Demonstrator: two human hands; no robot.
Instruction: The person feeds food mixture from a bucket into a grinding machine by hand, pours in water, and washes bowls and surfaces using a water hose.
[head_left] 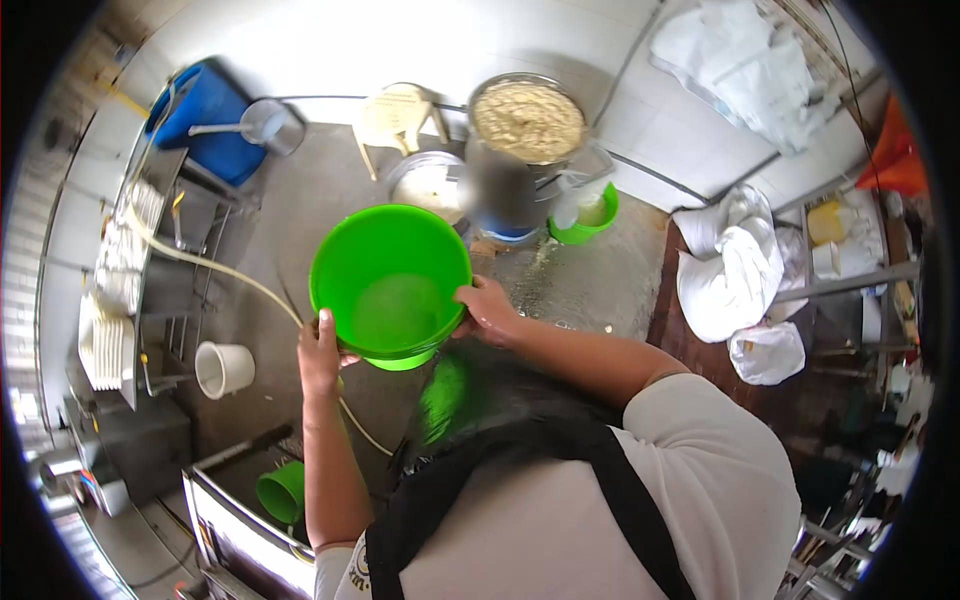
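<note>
A large bright green bucket (372,250) is held in front of my body, tilted so that I look down into it. A pale patch shows at its bottom; I cannot tell whether it is contents or a reflection. My left hand (320,355) grips the rim at the near left, thumb up. On the right side, my right hand (488,308) is closed on the rim, its fingers partly hidden behind the bucket. Beyond it on the floor stands a metal bowl (400,192) with white stuff inside. A big pot of lumpy beige mass (528,115) is farther back.
A cream plastic stool (395,115) stands by the wall. A blue drum (205,135) with a saucepan (275,128) is at left. A hose (225,268) crosses the floor near a white bucket (226,370). White sacks (730,270) lie right. A small green tub (570,235) sits beyond.
</note>
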